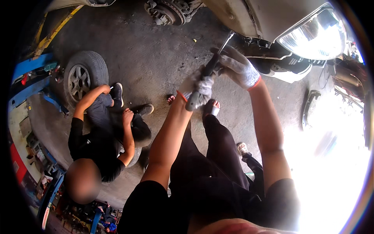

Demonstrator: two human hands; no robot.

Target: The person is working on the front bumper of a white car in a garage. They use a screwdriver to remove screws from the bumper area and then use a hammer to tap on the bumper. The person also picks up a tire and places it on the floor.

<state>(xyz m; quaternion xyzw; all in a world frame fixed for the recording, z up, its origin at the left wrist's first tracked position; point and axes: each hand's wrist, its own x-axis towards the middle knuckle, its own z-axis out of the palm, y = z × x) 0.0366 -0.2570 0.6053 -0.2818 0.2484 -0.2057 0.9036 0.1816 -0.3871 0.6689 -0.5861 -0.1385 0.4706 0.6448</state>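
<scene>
Two gloved hands and a long tool below a car's front end, seen from above. The left hand, in a white glove with an orange cuff, is clenched around the handle of the tool, the butt end of which projects below the fist toward the wearer. The right hand, gloved alike, lies at the forward part of the tool with its fingers bent; whether they close fully around it cannot be told. The tool slants up and to the right, its bright metal shaft ending near the lower edge of the pale car; contact between tip and car cannot be made out. Right of the tip, a clear headlight is set in the bodywork. At the top, a brake disc is exposed without its wheel. At the left, a wheel with a spoked rim stands upright on the dark floor; just beside it sits a co-worker in a black shirt, one arm extended toward the tyre. Farther left stand a blue frame and a yellow bar. Strong light whitens the lower right.
</scene>
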